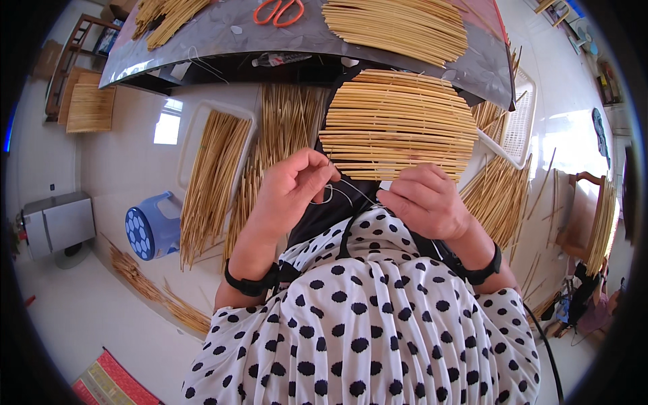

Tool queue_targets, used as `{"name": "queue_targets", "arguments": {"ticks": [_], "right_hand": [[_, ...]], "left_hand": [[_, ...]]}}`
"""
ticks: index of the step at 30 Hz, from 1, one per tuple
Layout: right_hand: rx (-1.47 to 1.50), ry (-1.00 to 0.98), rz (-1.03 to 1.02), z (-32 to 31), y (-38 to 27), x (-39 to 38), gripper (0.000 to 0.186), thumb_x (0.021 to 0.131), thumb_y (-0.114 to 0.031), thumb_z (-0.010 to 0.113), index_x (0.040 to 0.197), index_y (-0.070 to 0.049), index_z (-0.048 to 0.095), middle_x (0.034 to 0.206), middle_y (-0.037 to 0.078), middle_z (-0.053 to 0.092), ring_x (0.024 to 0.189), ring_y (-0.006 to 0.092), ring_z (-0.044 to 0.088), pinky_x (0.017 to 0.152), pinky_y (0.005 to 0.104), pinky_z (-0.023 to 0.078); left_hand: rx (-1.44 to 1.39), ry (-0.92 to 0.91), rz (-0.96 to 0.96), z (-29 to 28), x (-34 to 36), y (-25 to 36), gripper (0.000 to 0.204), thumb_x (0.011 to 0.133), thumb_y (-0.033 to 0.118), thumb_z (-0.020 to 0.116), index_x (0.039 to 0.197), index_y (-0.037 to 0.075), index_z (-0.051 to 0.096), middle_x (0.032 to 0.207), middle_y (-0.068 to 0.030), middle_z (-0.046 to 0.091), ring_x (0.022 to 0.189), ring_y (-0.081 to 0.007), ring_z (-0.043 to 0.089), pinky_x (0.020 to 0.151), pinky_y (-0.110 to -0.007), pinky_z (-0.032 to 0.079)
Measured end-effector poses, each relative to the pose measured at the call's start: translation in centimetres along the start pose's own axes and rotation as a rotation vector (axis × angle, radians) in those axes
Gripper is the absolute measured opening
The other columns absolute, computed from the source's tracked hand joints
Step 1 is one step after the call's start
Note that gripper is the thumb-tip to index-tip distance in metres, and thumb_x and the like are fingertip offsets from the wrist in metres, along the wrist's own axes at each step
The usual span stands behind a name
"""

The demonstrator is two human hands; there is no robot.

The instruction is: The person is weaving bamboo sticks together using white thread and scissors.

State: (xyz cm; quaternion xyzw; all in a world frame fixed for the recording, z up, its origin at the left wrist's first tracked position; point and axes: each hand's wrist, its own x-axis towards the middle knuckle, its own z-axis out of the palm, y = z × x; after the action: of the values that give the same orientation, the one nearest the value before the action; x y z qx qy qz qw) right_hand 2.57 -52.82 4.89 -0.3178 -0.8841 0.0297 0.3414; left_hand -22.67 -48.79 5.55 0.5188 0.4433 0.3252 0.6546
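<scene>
A round mat of thin straw-coloured sticks (398, 125), tied across with rows of thread, lies over my lap against the table edge. At its near left edge my left hand (291, 189) is closed, thumb and forefinger pinched on a pale thread (358, 190). The thread loops below those fingers and runs across to my right hand. Curled at the mat's near right edge, my right hand (428, 202) has its fingertips together where the thread ends from view. Whether it also grips the mat's edge, I cannot tell.
A grey table (283, 44) ahead bears another round stick mat (395, 30), orange-handled scissors (278, 13) and a stick bundle (174, 19). Stick piles flank my legs, some on a white tray (191, 145). A blue stool (156, 226) stands left; a white basket (525, 128), right.
</scene>
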Motion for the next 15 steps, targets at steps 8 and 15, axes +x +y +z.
{"name": "queue_targets", "arguments": {"ticks": [8,15], "right_hand": [[0.011,-0.093,0.182,1.0,0.7,-0.5,0.023,0.067,-0.009,0.069,0.090,-0.006,0.068,0.073,0.002,0.053,0.066,0.0202,0.056,0.061,0.0329,0.045],[0.016,-0.158,0.327,1.4,0.2,-0.4,0.023,0.070,-0.006,0.068,0.093,-0.009,0.065,0.072,0.003,0.053,0.065,0.0229,0.056,0.063,0.0336,0.048]], "left_hand": [[0.324,-0.215,-0.098,-0.3,-0.5,0.5,0.007,0.091,0.005,0.062,0.092,-0.001,0.065,0.070,-0.0031,0.065,0.059,-0.0053,0.057,0.052,-0.020,0.044],[0.371,-0.101,-0.033,1.1,0.6,-0.9,0.007,0.091,0.003,0.062,0.096,-0.002,0.063,0.071,-0.0023,0.063,0.060,-0.0045,0.057,0.052,-0.019,0.044]]}}
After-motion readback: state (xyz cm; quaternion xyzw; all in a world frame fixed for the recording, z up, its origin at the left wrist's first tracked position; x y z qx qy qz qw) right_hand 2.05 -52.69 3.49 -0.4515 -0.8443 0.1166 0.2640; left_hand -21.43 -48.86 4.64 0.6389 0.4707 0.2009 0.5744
